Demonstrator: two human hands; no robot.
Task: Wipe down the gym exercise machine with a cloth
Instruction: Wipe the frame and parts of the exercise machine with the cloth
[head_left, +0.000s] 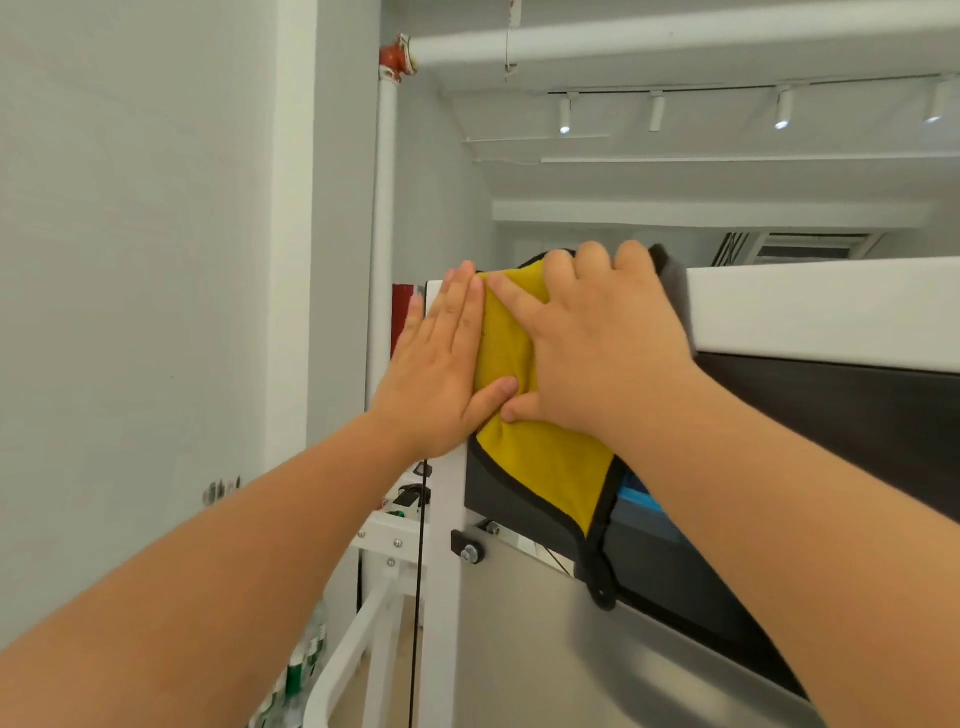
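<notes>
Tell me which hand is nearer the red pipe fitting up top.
Left. The left hand lies flat almost below the red pipe fitting; the right hand, pressing the cloth, sits farther right.

1. A white vertical pipe is running up the wall just left of the fingertips, ending at a red fitting high above them.
2. A white horizontal pipe is crossing the ceiling well above the fingers.
3. Track spotlights are glowing overhead, up and right of the fingers.
4. Green-labelled bottles are standing blurred on the floor, far below and left of the fingers.
5. A grey wall is filling the space left of the fingers.
</notes>
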